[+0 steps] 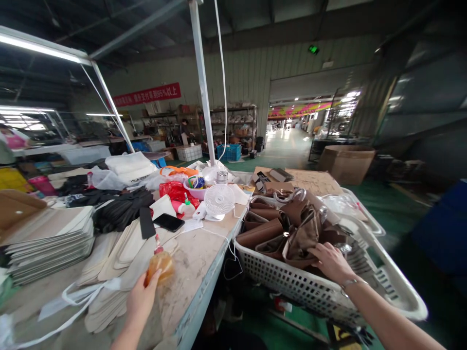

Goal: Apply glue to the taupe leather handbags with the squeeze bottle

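Note:
My left hand (141, 294) is closed around a squat amber glue bottle (161, 268) with a red tip, at the table's edge side. Its base is at or just over the tabletop; I cannot tell which. On the right, my right hand (330, 260) reaches into a white plastic basket (284, 274) and grips the edge of a brown bag (304, 238) with curled fingers. More folded brown bags (264, 233) lie beside it. Pale flat panels (116, 255) are spread on the table left of the bottle.
A small white fan (219, 200), a black phone (169, 222) and a white cable (219, 235) lie near the table's right edge. A stack of panels (51, 240) stands at left. Behind the basket is a cardboard-topped surface (310, 182). A metal post (203, 82) rises at the back.

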A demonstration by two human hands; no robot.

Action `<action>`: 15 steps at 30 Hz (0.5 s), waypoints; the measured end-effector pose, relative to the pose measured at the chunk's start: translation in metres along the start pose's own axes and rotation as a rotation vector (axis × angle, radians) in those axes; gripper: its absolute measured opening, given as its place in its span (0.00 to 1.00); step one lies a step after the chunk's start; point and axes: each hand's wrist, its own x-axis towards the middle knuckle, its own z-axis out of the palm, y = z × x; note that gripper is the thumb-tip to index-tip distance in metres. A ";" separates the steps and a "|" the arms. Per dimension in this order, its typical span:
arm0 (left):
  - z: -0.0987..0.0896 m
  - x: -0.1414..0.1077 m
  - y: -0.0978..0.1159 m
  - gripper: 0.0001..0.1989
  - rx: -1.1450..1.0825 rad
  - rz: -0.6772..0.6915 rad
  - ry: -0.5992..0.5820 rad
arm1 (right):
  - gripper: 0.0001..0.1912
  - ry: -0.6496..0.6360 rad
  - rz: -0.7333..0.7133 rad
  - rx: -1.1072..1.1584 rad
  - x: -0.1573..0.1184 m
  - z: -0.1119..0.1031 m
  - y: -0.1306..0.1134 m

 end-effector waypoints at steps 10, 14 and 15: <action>-0.022 -0.012 0.024 0.40 0.143 0.039 -0.087 | 0.11 0.145 0.075 -0.103 -0.034 -0.060 -0.004; -0.014 -0.077 0.057 0.38 -0.218 0.058 -0.131 | 0.11 0.281 -0.065 0.007 -0.061 -0.130 -0.032; -0.011 -0.101 0.065 0.37 -0.391 0.002 -0.253 | 0.12 0.319 -0.130 0.045 -0.069 -0.145 -0.048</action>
